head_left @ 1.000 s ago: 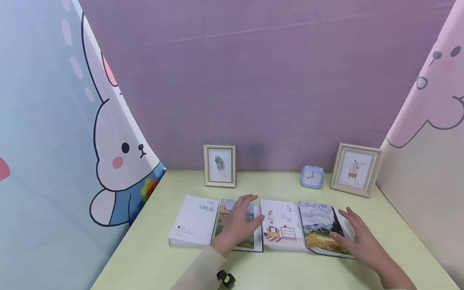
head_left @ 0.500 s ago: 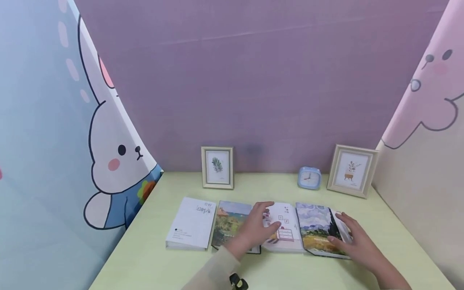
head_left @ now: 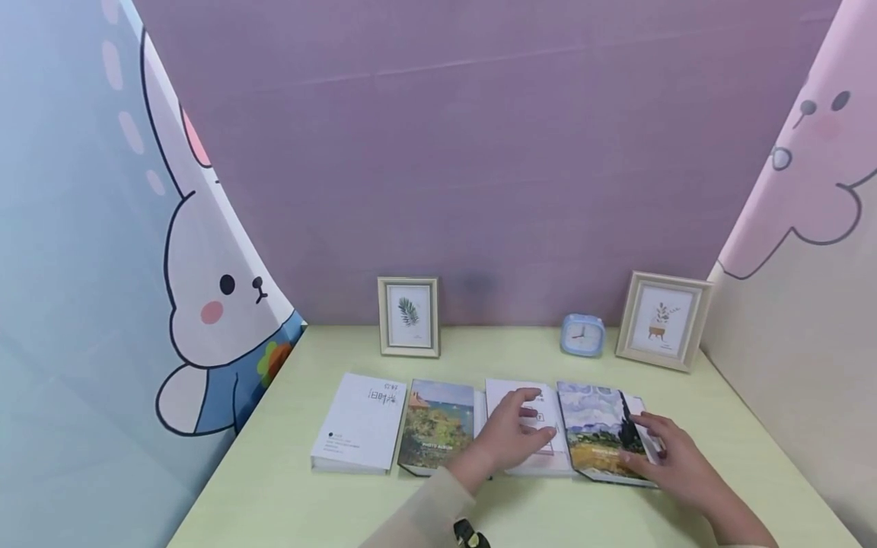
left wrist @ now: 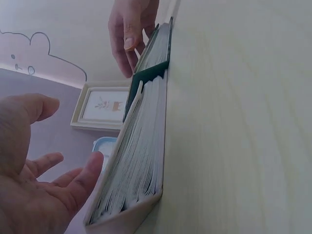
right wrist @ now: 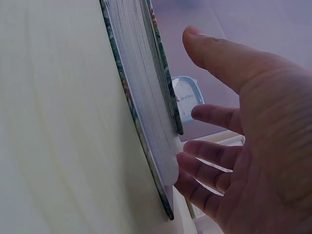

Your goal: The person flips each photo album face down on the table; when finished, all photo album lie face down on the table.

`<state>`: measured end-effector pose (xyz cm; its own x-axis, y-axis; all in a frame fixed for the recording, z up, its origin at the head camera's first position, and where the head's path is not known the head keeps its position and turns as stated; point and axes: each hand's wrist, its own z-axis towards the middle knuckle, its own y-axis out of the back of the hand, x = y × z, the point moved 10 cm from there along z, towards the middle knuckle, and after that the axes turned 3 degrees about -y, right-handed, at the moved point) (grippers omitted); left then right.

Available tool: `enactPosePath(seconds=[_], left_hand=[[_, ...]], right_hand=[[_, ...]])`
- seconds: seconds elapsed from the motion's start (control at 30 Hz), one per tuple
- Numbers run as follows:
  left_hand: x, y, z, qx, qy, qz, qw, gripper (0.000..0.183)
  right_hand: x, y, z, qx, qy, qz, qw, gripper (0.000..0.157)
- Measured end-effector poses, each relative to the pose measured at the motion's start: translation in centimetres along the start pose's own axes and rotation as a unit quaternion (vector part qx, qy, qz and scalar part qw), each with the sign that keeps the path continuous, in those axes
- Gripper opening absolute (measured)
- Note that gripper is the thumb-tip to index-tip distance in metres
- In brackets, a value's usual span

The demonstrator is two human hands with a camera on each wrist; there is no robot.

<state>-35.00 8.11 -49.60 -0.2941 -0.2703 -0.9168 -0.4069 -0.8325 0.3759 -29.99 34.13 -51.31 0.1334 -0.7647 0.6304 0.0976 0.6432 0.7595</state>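
Four photo albums lie in a row on the table. My left hand [head_left: 510, 438] hovers over the white album with furniture drawings [head_left: 559, 459], fingers spread and slightly bent, covering part of its cover. In the left wrist view, that album's thick page edges [left wrist: 139, 146] show beside the fingers. At the far right of the row, my right hand [head_left: 678, 460] is at the outer edge of the landscape-painting album [head_left: 594, 426]. In the right wrist view its fingertips are right at the page edges [right wrist: 139, 73], with the thumb apart above the cover. Neither hand grips anything.
Left of my hands lie a seaside-painting album [head_left: 435, 418] and a plain white album [head_left: 359, 422]. Behind the row stand a leaf-print frame [head_left: 409, 316], a blue clock [head_left: 582, 335] and a plant-print frame [head_left: 662, 320]. Printed and purple cloths wall in the pale table [head_left: 274, 502].
My left hand has moved right, from over the seaside album to over the white furniture album. The right hand stays at the last album's edge, its fingers slightly closer in. The head view shifted slightly.
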Motion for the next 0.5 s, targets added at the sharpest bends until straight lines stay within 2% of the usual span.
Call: enactPosePath(seconds=[0.2,0.5], left_hand=[[0.7,-1.5,0.6,0.006,0.019,-0.018,0.9996,0.069],[0.4,-3.0,0.9,0.029,0.028,0.011,0.9991,0.068]], right_hand=[[0.1,0.2,-0.1,-0.009,0.011,-0.011,1.000,0.078],[0.0,0.4,-0.1,-0.021,0.024,-0.032,0.999,0.071]])
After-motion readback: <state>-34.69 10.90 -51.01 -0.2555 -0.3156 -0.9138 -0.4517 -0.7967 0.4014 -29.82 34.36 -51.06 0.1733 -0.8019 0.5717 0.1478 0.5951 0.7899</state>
